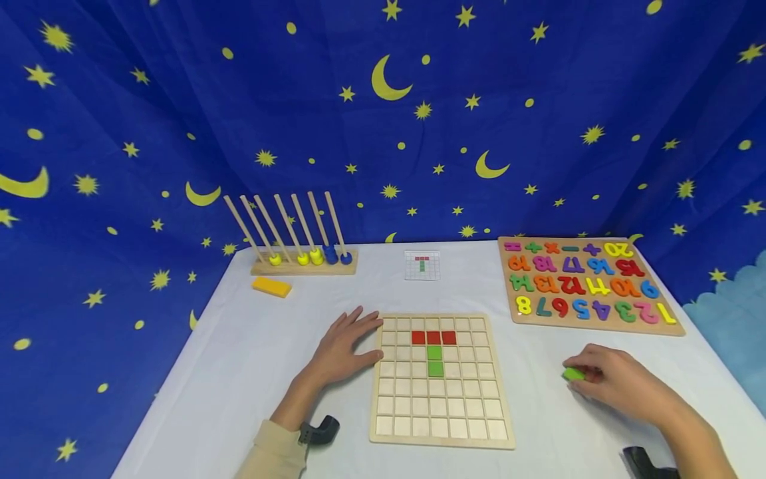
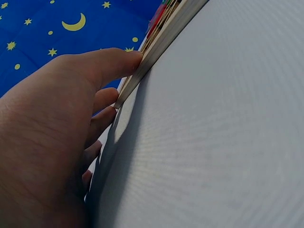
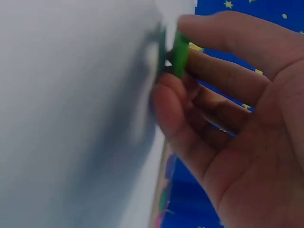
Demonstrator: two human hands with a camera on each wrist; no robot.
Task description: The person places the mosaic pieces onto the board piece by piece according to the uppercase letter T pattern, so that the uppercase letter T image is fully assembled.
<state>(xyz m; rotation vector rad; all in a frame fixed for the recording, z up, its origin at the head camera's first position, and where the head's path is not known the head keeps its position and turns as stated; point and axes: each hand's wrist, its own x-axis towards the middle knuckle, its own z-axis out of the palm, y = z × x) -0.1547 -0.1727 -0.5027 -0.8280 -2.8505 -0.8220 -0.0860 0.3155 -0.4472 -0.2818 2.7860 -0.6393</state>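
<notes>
A wooden grid board (image 1: 443, 446) lies flat, with three red tiles (image 1: 433, 338) in a row. Below the middle red one, two green tiles (image 1: 435, 368) run downward. My left hand (image 1: 342, 347) touches the board's left edge with extended fingers. The left wrist view has the thumb (image 2: 121, 61) against the board's side (image 2: 156, 45). To the right of the board, my right hand (image 1: 613, 379) pinches a green tile (image 1: 573, 374) just above the tabletop. In the right wrist view a darker green shape (image 3: 162, 50) shows beside the held tile; I cannot tell what it is.
Behind the board lies a small pattern card (image 1: 422, 274) with a red and green T. A rod stacker (image 1: 303, 266) with yellow and blue beads stands back left, near a yellow-orange block (image 1: 272, 287). A number puzzle board (image 1: 592, 326) lies back right. A starry blue curtain (image 1: 335, 120) hangs behind.
</notes>
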